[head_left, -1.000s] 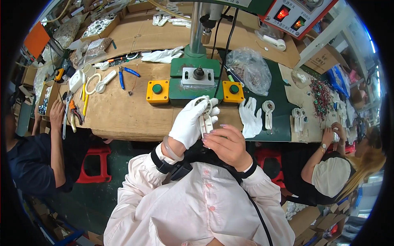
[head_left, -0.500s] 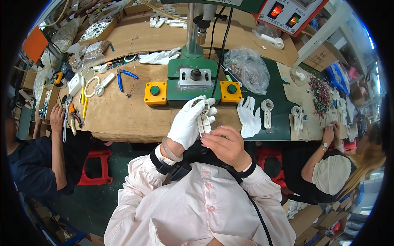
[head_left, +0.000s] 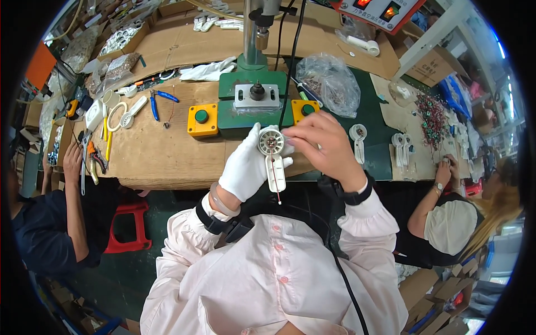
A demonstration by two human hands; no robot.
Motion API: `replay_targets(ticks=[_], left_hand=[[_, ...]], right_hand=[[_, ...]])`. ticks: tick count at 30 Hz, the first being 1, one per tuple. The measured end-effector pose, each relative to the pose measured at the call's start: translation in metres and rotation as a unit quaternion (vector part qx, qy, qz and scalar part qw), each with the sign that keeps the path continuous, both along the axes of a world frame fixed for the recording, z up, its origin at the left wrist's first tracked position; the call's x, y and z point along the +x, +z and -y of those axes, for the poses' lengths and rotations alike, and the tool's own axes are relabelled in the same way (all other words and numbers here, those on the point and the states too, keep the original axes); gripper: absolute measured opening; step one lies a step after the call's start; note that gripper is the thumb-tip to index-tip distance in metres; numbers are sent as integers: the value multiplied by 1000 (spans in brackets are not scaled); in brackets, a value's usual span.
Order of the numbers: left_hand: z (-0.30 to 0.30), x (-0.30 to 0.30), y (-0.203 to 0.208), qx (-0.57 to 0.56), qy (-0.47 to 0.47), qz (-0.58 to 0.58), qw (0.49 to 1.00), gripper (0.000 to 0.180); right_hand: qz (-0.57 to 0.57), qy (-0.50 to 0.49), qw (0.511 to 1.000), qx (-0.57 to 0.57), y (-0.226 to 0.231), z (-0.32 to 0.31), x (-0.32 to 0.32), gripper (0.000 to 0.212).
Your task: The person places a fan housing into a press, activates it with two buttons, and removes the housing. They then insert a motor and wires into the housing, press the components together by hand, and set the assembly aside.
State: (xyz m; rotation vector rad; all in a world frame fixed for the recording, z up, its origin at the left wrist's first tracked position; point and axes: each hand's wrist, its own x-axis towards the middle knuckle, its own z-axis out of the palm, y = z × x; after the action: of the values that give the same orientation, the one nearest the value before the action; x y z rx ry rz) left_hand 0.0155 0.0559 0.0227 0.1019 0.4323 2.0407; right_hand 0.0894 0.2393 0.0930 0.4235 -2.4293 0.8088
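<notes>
My left hand (head_left: 243, 172), in a white glove, holds a white plastic handheld fan housing (head_left: 276, 177). Its round slotted head faces up, and a dark reddish wire runs down the handle and sticks out past the end. My bare right hand (head_left: 329, 146) has its thumb and fingers pinched at the right rim of the fan head; whatever is between the fingertips is too small to make out. Beyond both hands stands a green press (head_left: 226, 86) with a metal fixture (head_left: 241, 101) on its base. Yellow boxes with green buttons (head_left: 201, 116) flank the base.
Blue-handled pliers (head_left: 154, 106), white fan parts (head_left: 127, 118) and orange-handled pliers (head_left: 96, 156) lie left. To the right are more fan housings (head_left: 358, 146), a clear bag (head_left: 329, 86) and a heap of red wires (head_left: 432, 120). A person works on each side.
My right hand has moved from the handle's lower end up to the right side of the fan head. The wire's end now hangs past the handle. The whole view has shifted slightly.
</notes>
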Motion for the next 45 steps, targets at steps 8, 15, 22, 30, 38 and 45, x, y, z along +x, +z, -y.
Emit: replay_targets(ticks=[8, 15, 22, 30, 38, 45], left_hand=[[2, 6, 4, -34, 12, -39, 999, 41], [2, 4, -4, 4, -2, -52, 999, 41], [1, 4, -12, 26, 2, -60, 998, 41], [1, 2, -14, 33, -3, -66, 997, 42], [1, 1, -16, 32, -10, -49, 998, 40], [1, 1, -16, 22, -4, -44, 999, 38]], right_hand=[[31, 72, 993, 83, 8, -1, -19, 18], [39, 91, 987, 124, 13, 1, -24, 16], [41, 111, 986, 117, 9, -1, -27, 16], [48, 112, 986, 112, 10, -1, -27, 17], [53, 119, 986, 108, 11, -1, -28, 17], [52, 122, 984, 123, 12, 0, -29, 16]])
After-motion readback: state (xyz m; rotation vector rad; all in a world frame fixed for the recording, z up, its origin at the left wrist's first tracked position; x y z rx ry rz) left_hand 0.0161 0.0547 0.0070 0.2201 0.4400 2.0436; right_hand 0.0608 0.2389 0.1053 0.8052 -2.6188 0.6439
